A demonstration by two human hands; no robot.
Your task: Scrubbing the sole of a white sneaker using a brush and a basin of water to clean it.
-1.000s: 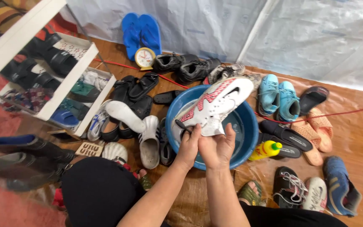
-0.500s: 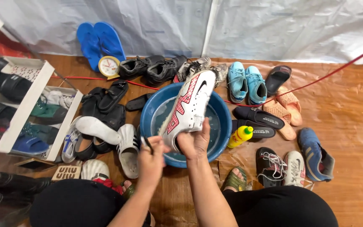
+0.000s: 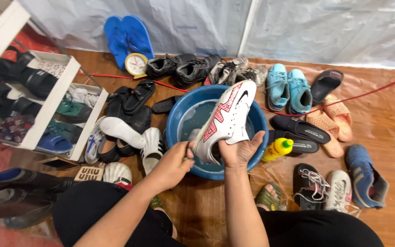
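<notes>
Compared with half a second earlier, the white shoe (image 3: 227, 120) had tipped a little further to the right, its toe now pointing up toward the far rim of the blue basin (image 3: 175, 120), and the left hand (image 3: 172, 164) had come up close against the shoe's heel end instead of hanging lower and apart from it. The view itself had shifted slightly, so the basin sat nearer the middle.

The right hand (image 3: 242, 150) cradled the shoe from below near its heel, fingers curled up around the side; its grip was clenched on the shoe. The left hand's grip was closed around a small dark object, too hidden to identify, and pressed against the shoe's heel opening. The shoe, white with pink-red markings, hung tilted over the basin, above the cloudy water, held between both hands at its lower end.

Just right of the basin a yellow bottle (image 3: 277, 149) with a green cap lay on the floor. Blue flip-flops (image 3: 128, 34) and a small round clock (image 3: 136, 64) lay beyond the basin, near the plastic sheet wall.
</notes>
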